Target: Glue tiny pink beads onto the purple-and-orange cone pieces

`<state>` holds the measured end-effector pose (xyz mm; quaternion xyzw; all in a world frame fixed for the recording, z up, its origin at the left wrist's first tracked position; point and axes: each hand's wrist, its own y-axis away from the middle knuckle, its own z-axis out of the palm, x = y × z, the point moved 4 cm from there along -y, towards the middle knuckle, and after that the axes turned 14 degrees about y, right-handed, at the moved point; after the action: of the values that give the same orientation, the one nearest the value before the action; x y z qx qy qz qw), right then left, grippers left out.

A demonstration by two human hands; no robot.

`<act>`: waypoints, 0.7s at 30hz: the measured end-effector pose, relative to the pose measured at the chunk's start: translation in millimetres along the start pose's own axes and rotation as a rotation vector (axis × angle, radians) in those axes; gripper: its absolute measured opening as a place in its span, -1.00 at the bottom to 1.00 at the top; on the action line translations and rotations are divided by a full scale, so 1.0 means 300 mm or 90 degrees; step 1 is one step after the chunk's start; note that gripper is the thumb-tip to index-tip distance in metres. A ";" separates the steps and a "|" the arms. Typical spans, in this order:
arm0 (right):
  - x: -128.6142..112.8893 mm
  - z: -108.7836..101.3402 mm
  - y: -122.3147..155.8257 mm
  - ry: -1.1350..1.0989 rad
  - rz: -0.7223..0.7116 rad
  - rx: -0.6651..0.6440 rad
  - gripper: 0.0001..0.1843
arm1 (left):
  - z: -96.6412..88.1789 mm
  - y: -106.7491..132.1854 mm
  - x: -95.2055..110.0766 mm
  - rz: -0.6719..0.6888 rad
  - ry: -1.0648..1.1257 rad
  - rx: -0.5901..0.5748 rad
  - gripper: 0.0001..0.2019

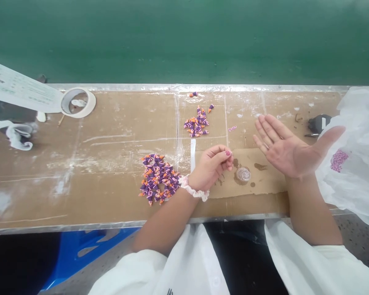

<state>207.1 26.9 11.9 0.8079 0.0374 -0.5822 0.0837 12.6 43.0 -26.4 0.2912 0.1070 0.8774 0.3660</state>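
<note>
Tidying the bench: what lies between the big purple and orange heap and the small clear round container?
In the head view, the left hand lies between the heap and the clear round container, with a white scrunchie on its wrist.

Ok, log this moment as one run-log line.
left hand: fingers curled, beside purple-orange clay pieces | right hand: open, palm up | between them: clear round disc on cardboard sheet
</note>
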 end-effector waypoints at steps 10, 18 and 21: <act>-0.071 0.133 0.088 0.209 -0.155 0.233 -0.78 | 0.060 0.068 0.046 0.441 -0.478 -0.067 -0.85; -0.079 0.167 0.089 0.237 -0.186 0.193 -0.83 | 0.067 0.076 0.022 0.429 -0.559 -0.085 -0.85; -0.073 0.168 0.086 0.222 -0.178 0.181 -0.84 | 0.072 0.079 0.020 0.421 -0.555 -0.085 -0.85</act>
<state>157.1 -6.5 19.5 0.8864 0.0805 -0.4398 -0.1197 8.2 29.8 3.3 0.6219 -0.2080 0.7484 0.0989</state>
